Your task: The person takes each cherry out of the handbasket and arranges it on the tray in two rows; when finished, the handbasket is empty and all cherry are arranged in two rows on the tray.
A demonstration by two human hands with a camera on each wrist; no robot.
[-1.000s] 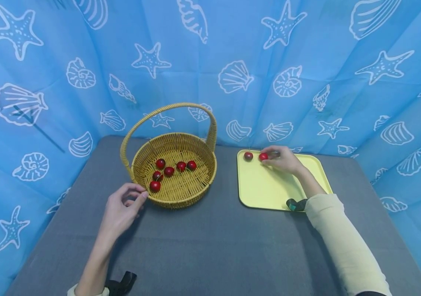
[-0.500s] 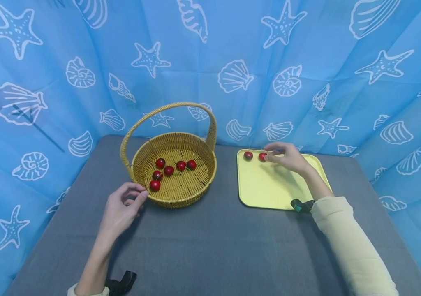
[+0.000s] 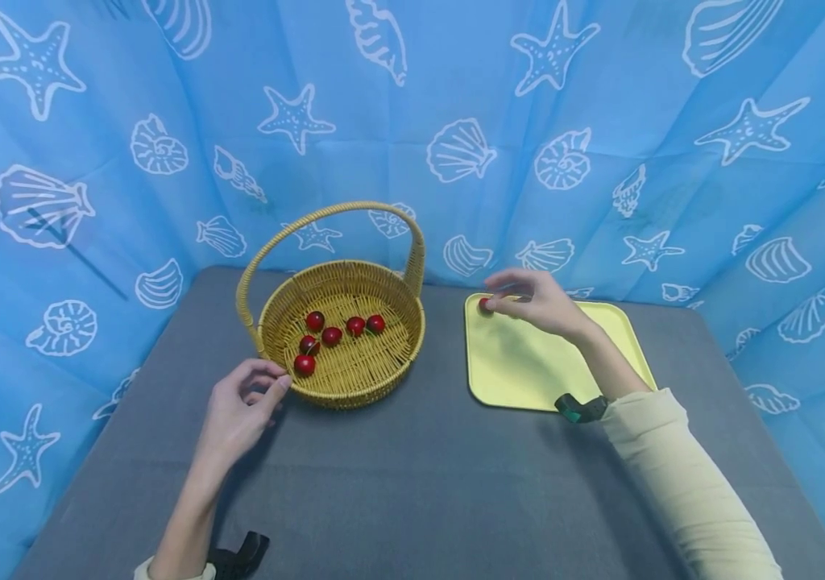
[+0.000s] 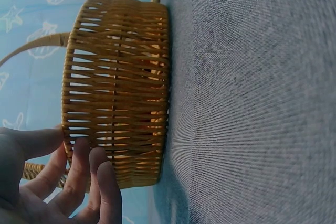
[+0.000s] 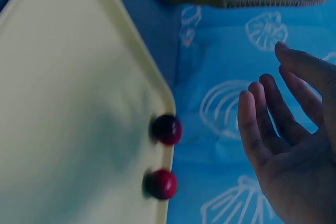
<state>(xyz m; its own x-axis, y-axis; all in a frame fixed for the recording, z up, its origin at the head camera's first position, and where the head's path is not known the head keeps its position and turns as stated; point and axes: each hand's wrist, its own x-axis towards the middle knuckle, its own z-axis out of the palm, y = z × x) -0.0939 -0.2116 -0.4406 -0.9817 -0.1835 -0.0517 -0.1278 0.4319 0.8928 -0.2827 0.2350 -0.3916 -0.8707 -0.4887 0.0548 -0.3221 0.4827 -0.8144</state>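
Note:
My left hand (image 3: 240, 411) pinches the near left rim of a round woven basket (image 3: 354, 396) between thumb and fingers; in the left wrist view the fingers (image 4: 107, 187) lie along its outer wall. Several dark red cherries (image 3: 304, 365) rest on the basket's floor. Over the back left of a yellow tray (image 3: 528, 379) hovers my right hand (image 3: 543, 306), holding nothing. The right wrist view shows two cherries on the tray by its back rim, a darker cherry (image 5: 167, 129) and a brighter cherry (image 5: 161, 184), both apart from the loosely bent fingers. In the head view the hand hides one of them.
The basket's tall arched handle (image 3: 333, 209) rises above its rim. A grey cloth (image 3: 412, 483) covers the table, with a strip of it between basket and tray. Behind and at both sides hangs a blue curtain (image 3: 383, 105) with white shell prints.
My right hand drew back slightly from the right-hand cherry on the tray, its fingers parting from it, then shifted left over the two cherries. My left hand stays at the basket's rim.

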